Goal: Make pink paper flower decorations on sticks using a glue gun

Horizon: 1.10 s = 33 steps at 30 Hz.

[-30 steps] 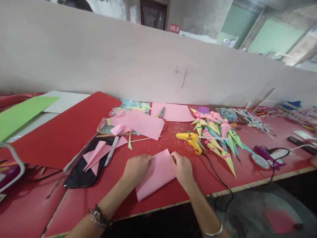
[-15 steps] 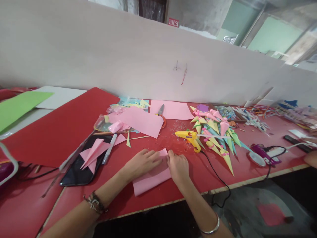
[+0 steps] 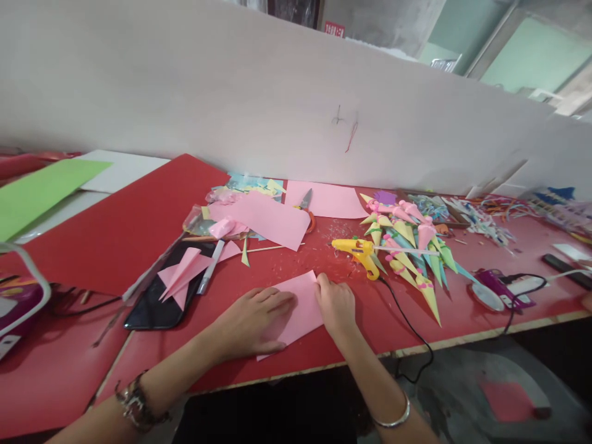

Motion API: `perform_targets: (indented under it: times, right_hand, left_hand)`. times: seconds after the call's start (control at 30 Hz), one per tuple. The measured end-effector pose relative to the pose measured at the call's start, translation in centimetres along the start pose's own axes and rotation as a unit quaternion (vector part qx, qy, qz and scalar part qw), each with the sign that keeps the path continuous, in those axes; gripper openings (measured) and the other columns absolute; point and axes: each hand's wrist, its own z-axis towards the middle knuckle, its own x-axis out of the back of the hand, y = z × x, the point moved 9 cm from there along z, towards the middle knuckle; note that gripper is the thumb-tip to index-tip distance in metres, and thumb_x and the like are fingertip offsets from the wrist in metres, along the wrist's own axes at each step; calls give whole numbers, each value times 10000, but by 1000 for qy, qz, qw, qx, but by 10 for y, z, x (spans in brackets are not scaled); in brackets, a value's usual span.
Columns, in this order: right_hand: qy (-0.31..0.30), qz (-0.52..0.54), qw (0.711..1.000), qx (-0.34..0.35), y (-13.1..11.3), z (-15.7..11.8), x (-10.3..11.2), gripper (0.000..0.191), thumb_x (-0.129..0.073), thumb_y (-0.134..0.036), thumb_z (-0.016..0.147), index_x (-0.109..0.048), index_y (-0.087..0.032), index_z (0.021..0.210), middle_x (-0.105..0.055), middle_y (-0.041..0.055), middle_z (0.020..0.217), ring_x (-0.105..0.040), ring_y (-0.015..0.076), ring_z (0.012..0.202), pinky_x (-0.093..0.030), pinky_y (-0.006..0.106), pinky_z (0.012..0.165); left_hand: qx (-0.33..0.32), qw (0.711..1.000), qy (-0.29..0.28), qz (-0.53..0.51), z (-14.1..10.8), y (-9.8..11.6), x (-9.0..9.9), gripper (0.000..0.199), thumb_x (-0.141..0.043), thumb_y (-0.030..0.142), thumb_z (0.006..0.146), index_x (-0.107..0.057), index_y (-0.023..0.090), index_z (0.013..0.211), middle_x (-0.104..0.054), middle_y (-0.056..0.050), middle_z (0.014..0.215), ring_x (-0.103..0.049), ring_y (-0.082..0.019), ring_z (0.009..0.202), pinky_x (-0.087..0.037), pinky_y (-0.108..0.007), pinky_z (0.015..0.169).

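A folded sheet of pink paper (image 3: pixel 303 308) lies near the table's front edge, under my hands. My left hand (image 3: pixel 252 324) rests flat on its left part, fingers stretched out and thumb spread along the near edge. At the sheet's far right corner, my right hand (image 3: pixel 337 308) is closed on the paper, with its fingers curled. A yellow glue gun (image 3: pixel 356 250) lies on its side just beyond my right hand. Left of my left hand, pink paper cones (image 3: pixel 184 274) sit on a black phone (image 3: pixel 160 302), beside a grey-white pen (image 3: pixel 210 268).
Several small paper cones (image 3: pixel 407 234) are heaped behind the glue gun. Scissors (image 3: pixel 308 206) and more pink sheets (image 3: pixel 272 222) lie at the back. A large red sheet (image 3: pixel 124 228) covers the left. The glue gun's cable (image 3: pixel 407 314) hangs over the front edge.
My left hand has slid down and toward the near edge of the pink paper, flattening out with its thumb spread. My right hand stays at the far corner. The view has shifted slightly.
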Motion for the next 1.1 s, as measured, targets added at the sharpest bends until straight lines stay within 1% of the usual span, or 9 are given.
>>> perform_targets:
  times: [0.17,0.33,0.47,0.5,0.57,0.7,0.9,1.0,1.1]
  right_hand:
    - [5,6,1000,2,0,0,3,129,-484,-205,912,-609,-189,889,-718,83,714,-668,198,680,-364,264,616]
    - [15,11,1000,13,-3,2,6,165,-466,-166,911,-630,-173,902,-696,73,680,-645,199,653,-397,284,646]
    - [63,20,997,47,-10,-10,16,308,-457,-109,891,-567,-167,1173,-664,135,1041,-595,260,966,-417,359,804]
    - [105,31,990,83,-17,-19,25,376,-459,-104,886,-524,-181,1247,-612,151,1160,-549,278,1049,-402,393,861]
    - [150,80,966,197,-37,-45,36,431,-457,-63,864,-533,-239,1250,-597,123,1172,-537,258,1010,-401,401,882]
    - [50,212,915,340,-67,-91,29,379,-515,-143,849,-566,-276,1200,-606,49,1094,-525,201,959,-419,334,892]
    - [12,224,908,354,-64,-103,19,356,-487,-253,881,-539,-251,1234,-584,57,1142,-491,210,1049,-339,397,1015]
    - [23,211,918,334,-48,-99,19,383,-523,-416,858,-562,-286,1216,-483,81,1293,-406,271,1189,-310,469,1037]
    - [32,200,932,300,-28,-96,19,393,-539,-454,842,-577,-313,1206,-390,86,1370,-360,296,1237,-310,507,1036]
  left_hand:
    - [40,998,-40,-14,-18,-12,-2,737,-621,436,744,-358,238,1404,-414,-65,1450,-383,-295,1296,-281,-419,1074]
    - [46,998,-42,-21,-27,-18,-4,708,-605,535,749,-373,331,1386,-354,-29,1484,-326,-319,1336,-252,-481,1087]
    - [50,998,-46,-6,-27,-23,-9,728,-596,555,753,-326,360,1401,-298,-24,1508,-296,-324,1355,-218,-529,1093]
    - [50,998,-46,-2,-27,-24,-10,733,-594,558,753,-320,359,1403,-287,-25,1511,-294,-323,1357,-211,-535,1095]
    - [44,998,-44,3,-26,-23,-11,743,-593,572,746,-322,355,1403,-282,-24,1513,-293,-321,1359,-200,-541,1100]
    - [29,999,-17,17,-28,-20,-10,735,-612,509,743,-322,363,1402,-305,-4,1503,-308,-306,1354,-182,-538,1109]
    - [18,999,-1,26,-29,-19,-9,762,-623,494,731,-303,363,1410,-304,-5,1505,-319,-304,1349,-188,-529,1106]
    - [16,999,-5,30,-29,-19,-10,772,-597,546,745,-270,367,1421,-295,-12,1509,-311,-304,1353,-193,-530,1101]
    - [11,999,-1,37,-29,-19,-10,775,-580,563,756,-246,369,1429,-289,-15,1512,-305,-300,1355,-202,-515,1100]
